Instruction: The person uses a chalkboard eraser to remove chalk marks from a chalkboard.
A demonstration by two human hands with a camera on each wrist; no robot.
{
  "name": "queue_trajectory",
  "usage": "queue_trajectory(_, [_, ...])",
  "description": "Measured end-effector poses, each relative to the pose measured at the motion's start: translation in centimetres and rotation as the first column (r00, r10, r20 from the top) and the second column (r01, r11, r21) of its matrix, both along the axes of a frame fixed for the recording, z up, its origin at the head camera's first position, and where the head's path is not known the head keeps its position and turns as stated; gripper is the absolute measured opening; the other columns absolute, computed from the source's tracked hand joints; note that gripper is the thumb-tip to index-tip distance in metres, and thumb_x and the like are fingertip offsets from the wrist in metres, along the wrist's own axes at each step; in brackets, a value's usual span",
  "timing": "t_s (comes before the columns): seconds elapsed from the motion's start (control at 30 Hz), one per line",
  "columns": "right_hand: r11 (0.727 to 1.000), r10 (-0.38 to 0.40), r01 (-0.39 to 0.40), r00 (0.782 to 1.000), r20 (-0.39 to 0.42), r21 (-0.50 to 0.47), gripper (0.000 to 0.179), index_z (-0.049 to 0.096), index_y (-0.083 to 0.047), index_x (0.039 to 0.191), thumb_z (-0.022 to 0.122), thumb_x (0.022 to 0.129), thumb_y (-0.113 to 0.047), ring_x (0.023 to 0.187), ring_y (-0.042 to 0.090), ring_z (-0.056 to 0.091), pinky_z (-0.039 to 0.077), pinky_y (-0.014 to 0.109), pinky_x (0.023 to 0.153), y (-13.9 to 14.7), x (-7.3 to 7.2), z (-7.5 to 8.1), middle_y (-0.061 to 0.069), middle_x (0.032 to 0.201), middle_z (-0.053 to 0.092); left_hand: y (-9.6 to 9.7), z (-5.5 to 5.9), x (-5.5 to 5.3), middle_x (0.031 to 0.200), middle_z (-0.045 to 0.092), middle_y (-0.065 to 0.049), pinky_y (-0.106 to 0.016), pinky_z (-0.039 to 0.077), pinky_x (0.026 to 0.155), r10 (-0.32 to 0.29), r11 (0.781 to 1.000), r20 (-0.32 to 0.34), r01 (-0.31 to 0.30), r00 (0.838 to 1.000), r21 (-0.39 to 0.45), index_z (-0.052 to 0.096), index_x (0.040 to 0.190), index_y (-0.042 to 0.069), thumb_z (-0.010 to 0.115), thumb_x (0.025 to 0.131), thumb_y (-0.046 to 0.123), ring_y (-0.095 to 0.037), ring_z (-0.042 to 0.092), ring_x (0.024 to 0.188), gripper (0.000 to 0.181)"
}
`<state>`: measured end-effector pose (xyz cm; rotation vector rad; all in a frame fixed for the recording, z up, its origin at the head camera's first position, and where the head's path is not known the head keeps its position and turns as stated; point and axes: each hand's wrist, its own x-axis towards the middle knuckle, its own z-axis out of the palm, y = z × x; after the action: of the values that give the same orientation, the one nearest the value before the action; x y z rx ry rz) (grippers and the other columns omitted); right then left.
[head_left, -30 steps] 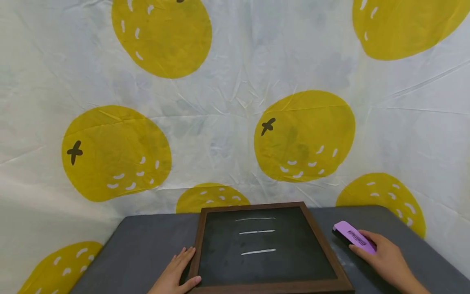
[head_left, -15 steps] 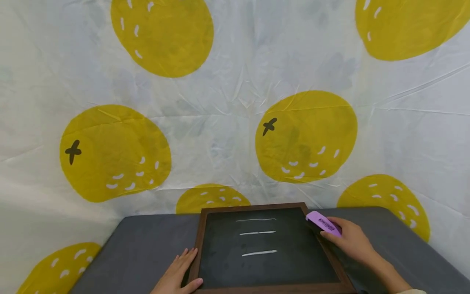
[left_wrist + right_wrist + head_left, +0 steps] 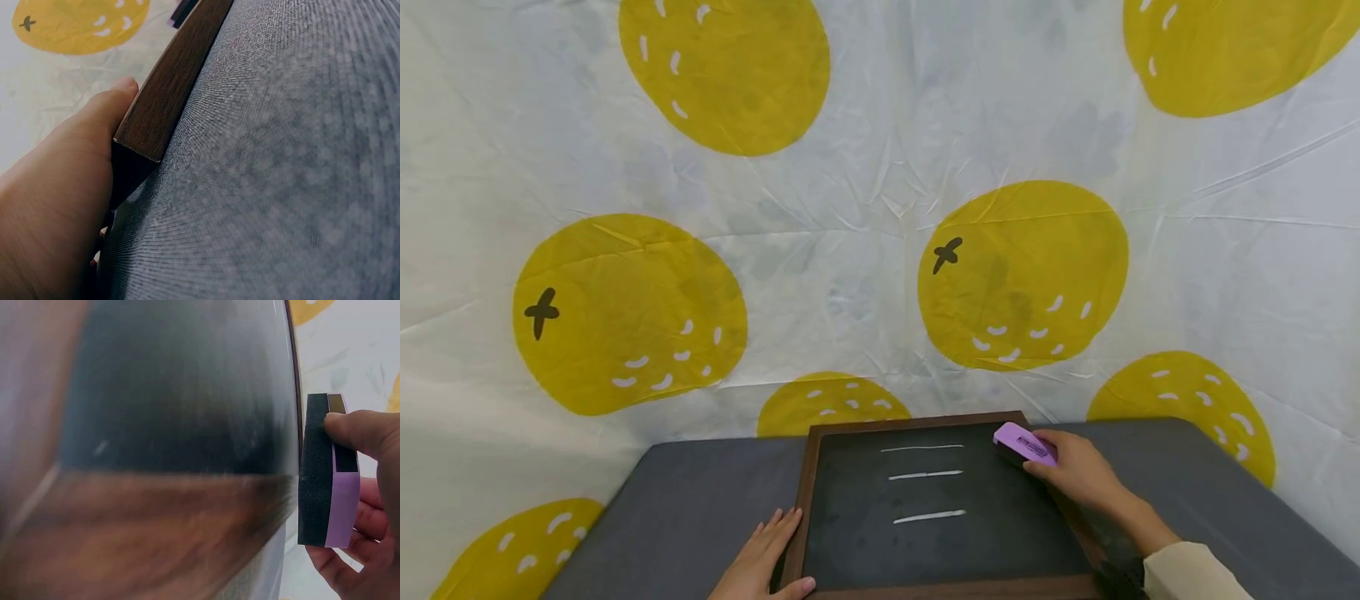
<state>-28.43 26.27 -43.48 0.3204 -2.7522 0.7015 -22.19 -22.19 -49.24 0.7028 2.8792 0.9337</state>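
Observation:
A chalkboard (image 3: 865, 550) in a brown wooden frame lies on the dark grey table, with three white chalk lines (image 3: 928, 517) drawn across it. My left hand (image 3: 760, 554) rests at the board's left edge in the head view, fingers straight and thumb near the front corner. The left wrist view shows the thumb alongside the wooden frame (image 3: 165, 94); the other fingers are mostly hidden. Over the board's upper right part, my right hand (image 3: 1078, 471) holds a purple chalkboard eraser (image 3: 1018, 440) between thumb and fingers. Its black felt side (image 3: 315, 481) appears raised off the board.
The dark grey tabletop (image 3: 700, 492) extends to both sides of the board. Behind it hangs a white cloth (image 3: 835, 292) printed with big yellow fruits. A beige sleeve (image 3: 1195, 571) covers the right forearm, near a dark item at the wrist.
My right hand has carried the eraser leftward from beside the board, across its right frame, to above the writing surface. The left hand has stayed at the left edge. The chalk lines look the same.

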Motion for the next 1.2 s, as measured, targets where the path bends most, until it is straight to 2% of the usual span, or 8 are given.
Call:
queue_trajectory(0.13, [1.000,0.011,-0.011,1.000,0.012,0.005,0.056,0.062,0.007,0.120,0.078,0.079,-0.028,0.079,0.020,0.058,0.048,0.041,0.068,-0.8,-0.4,0.0,0.014,0.103,0.066,0.1,0.1,0.0,0.148,0.035,-0.021,-0.067,0.014,0.105,0.002,1.000,0.011,-0.002,1.000,0.001,0.031,0.149,0.001,0.055,0.092,0.055,-0.047,0.023,0.136,0.082])
queue_trajectory(0.4, [0.998,0.014,-0.014,1.000,-0.013,0.064,0.056,0.061,0.010,0.119,0.077,0.079,-0.025,0.088,0.031,0.060,0.049,0.052,0.079,-1.7,-1.3,-0.3,0.023,0.107,0.062,0.2,0.2,-0.1,0.147,0.036,-0.021,-0.067,0.016,0.104,-0.003,1.000,-0.001,0.003,1.000,-0.004,0.031,0.149,0.000,0.053,0.093,0.054,-0.047,0.025,0.136,0.081])
queue_trajectory(0.53, [0.997,0.018,-0.015,0.999,-0.033,0.070,0.054,0.062,0.010,0.118,0.078,0.079,-0.023,0.081,0.027,0.057,0.049,0.049,0.074,-1.8,-1.5,-0.5,0.021,0.103,0.061,0.3,0.1,0.0,0.147,0.036,-0.022,-0.069,0.017,0.103,-0.018,1.000,-0.023,0.018,1.000,0.003,0.031,0.149,0.000,0.052,0.094,0.052,-0.049,0.025,0.135,0.079])
queue_trajectory(0.77, [0.997,0.067,-0.064,0.996,-0.057,0.049,0.051,0.063,0.010,0.117,0.079,0.077,-0.018,0.079,0.024,0.056,0.048,0.047,0.074,-2.2,-2.1,-0.7,0.015,0.096,0.060,0.2,-0.4,0.0,0.147,0.034,-0.024,-0.070,0.015,0.102,-0.023,1.000,0.016,0.023,1.000,0.005,0.029,0.149,-0.001,0.050,0.095,0.054,-0.051,0.023,0.134,0.080])
queue_trajectory(0.87, [0.997,0.072,-0.070,0.996,-0.057,0.040,0.050,0.064,0.009,0.117,0.079,0.077,-0.017,0.076,0.022,0.054,0.047,0.043,0.071,-2.5,-2.6,-0.5,0.012,0.092,0.058,0.1,-0.4,-0.1,0.148,0.033,-0.024,-0.070,0.014,0.102,-0.021,1.000,0.014,0.021,1.000,0.016,0.029,0.149,0.000,0.051,0.095,0.052,-0.051,0.023,0.134,0.078])
queue_trajectory(1.0, [0.996,0.081,-0.079,0.995,-0.050,0.029,0.051,0.064,0.010,0.117,0.080,0.075,-0.015,0.071,0.019,0.049,0.043,0.037,0.065,-3.0,-3.2,-0.5,0.009,0.086,0.055,0.0,-0.3,-0.2,0.148,0.033,-0.023,-0.070,0.013,0.103,-0.019,1.000,0.021,0.019,1.000,0.017,0.029,0.150,0.000,0.050,0.095,0.052,-0.050,0.022,0.135,0.078])
queue_trajectory(1.2, [0.996,0.084,-0.082,0.996,-0.035,0.044,0.053,0.063,0.010,0.119,0.080,0.076,-0.016,0.070,0.019,0.048,0.041,0.035,0.063,-3.8,-3.8,-0.5,0.008,0.085,0.054,-0.2,0.0,-0.3,0.148,0.033,-0.024,-0.070,0.013,0.103,-0.010,1.000,0.041,0.009,0.999,0.019,0.028,0.150,0.001,0.051,0.095,0.052,-0.051,0.022,0.135,0.078])
